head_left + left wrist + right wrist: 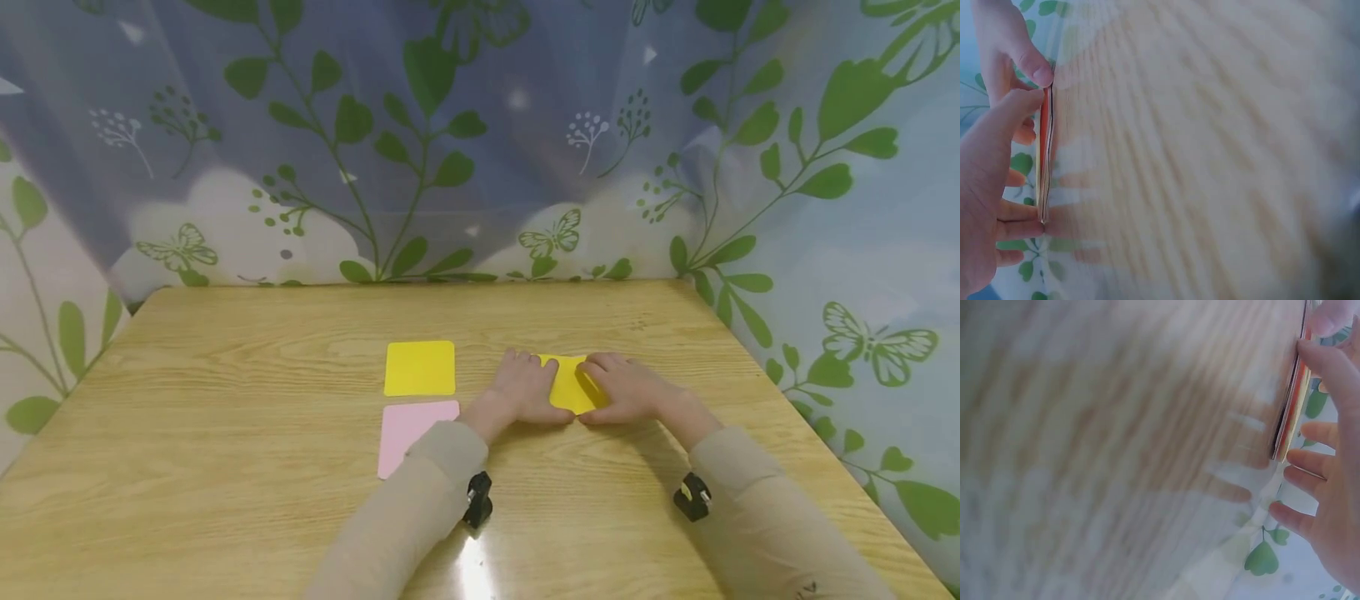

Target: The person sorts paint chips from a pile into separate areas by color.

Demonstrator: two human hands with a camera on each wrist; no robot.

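the left hand and right hand, loosely curved, grip the yellow stack by opposite sides — light, even pressure should keep its layers flush.

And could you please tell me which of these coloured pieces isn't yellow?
The pink piece, partly hidden by the left sleeve; the uncovered piece beyond it and the piece between the hands both show yellow.

Wood-grained table with yellow square, pink square, yellow-topped stack
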